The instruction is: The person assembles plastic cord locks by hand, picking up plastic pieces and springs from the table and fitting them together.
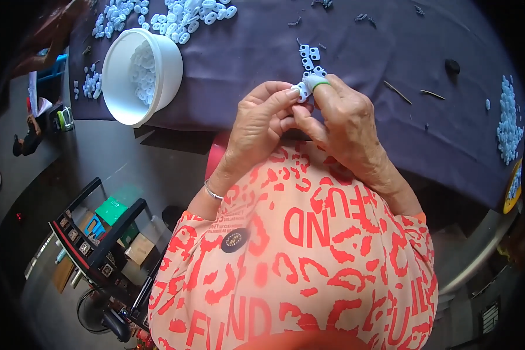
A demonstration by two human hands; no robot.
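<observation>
Close to the table's near edge, my left hand [262, 116] pinches a small white plastic piece with holes [302, 92] between thumb and fingers. My right hand [347, 119] meets it from the other side with bent fingers, its forefinger pressed at the same piece. A white finger cover with a green rim [317, 82] sits on that forefinger. The undersides of the piece and some fingertips are hidden. Just beyond my hands lie several similar white pieces with dark round holes [308, 62], grouped in a short column on the dark tablecloth [245, 70].
A white tub [173, 70] of pale pieces lies tipped at the left table edge, with heaps of white oval pieces [198, 14] behind it. Small dark metal pins [366, 18], two thin sticks [398, 92] and a black lump [452, 66] are scattered rightward, before another pale heap [508, 122].
</observation>
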